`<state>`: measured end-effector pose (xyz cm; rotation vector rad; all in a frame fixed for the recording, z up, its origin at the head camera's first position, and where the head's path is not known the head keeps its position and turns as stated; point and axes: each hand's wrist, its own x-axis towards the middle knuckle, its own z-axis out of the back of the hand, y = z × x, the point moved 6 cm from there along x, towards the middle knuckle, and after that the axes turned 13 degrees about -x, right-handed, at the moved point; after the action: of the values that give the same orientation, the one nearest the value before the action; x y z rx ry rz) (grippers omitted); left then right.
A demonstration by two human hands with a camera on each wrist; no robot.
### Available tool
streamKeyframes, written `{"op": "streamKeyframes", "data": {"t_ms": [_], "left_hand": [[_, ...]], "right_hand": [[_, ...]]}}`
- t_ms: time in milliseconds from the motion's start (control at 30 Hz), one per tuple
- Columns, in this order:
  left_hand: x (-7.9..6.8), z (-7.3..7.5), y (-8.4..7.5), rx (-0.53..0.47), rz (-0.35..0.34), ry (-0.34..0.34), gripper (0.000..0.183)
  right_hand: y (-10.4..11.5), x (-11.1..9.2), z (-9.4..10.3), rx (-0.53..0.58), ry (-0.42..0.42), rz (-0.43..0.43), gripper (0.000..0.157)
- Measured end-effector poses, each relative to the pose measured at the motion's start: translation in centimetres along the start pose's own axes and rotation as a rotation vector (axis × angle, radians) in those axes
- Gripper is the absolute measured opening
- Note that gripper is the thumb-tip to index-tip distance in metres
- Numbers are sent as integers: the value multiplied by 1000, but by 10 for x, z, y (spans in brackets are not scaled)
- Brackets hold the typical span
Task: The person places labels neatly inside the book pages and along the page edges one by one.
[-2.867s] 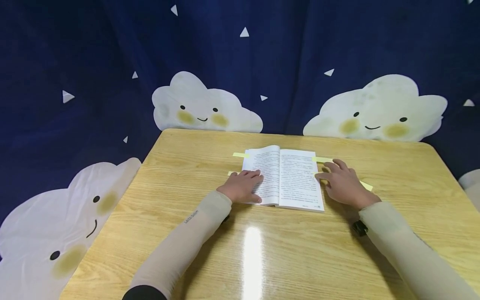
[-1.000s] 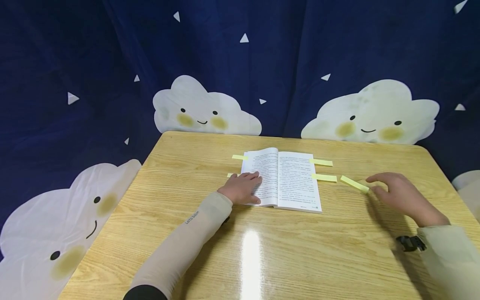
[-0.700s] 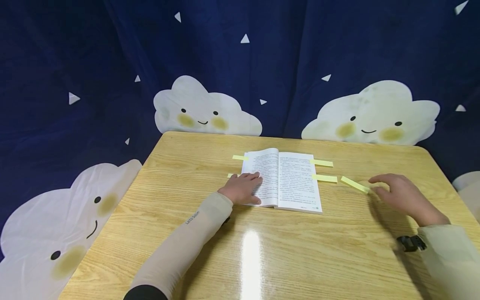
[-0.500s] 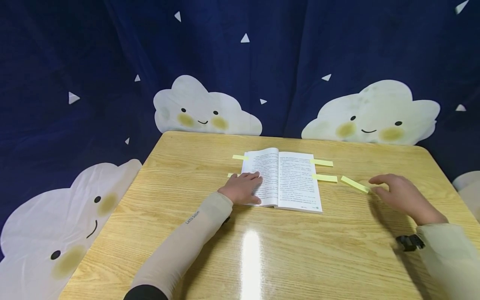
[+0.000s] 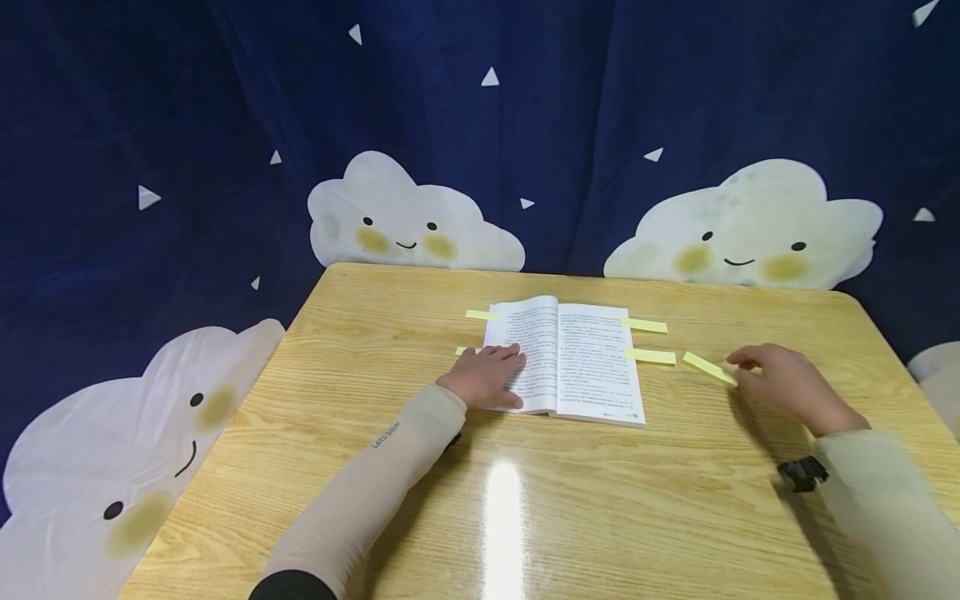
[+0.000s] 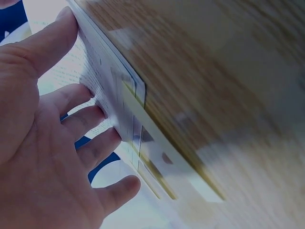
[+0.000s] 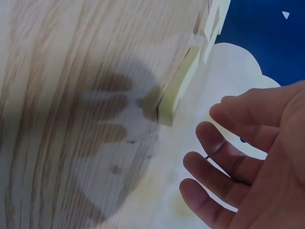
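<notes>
An open book (image 5: 600, 358) lies on the wooden table. My left hand (image 5: 483, 377) rests on its left page, fingers spread; the left wrist view shows the straight fingers (image 6: 107, 148) along that page's edge. Two yellow sticky strips, an upper one (image 5: 647, 326) and a lower one (image 5: 652, 357), stick out past the right page. To their right lies a slanted pad of yellow sticky notes (image 5: 708, 369). My right hand (image 5: 787, 387) hovers at the pad's right end. In the right wrist view its loosely bent fingers hold nothing, a gap away from the pad (image 7: 178, 90).
Two more yellow strips, an upper one (image 5: 480, 315) and a lower one (image 5: 462, 351), stick out past the left page. A dark blue curtain (image 5: 570, 125) with printed clouds hangs behind the table (image 5: 600, 517). Light glares off the table's near part.
My right hand has left the right page's edge, where the lower strip now shows, and moved right to the pad. Lately it has shifted slightly left, fingertips closer together. My left hand stays put.
</notes>
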<state>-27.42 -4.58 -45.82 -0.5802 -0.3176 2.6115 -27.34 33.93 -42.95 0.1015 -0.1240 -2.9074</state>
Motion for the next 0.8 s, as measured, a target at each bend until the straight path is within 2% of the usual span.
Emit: {"op": "streamKeyframes", "data": {"t_ms": [800], "left_hand": [[0, 0, 1, -10, 2, -4, 77]], "right_hand": [[7, 10, -5, -54, -16, -51, 32]]}}
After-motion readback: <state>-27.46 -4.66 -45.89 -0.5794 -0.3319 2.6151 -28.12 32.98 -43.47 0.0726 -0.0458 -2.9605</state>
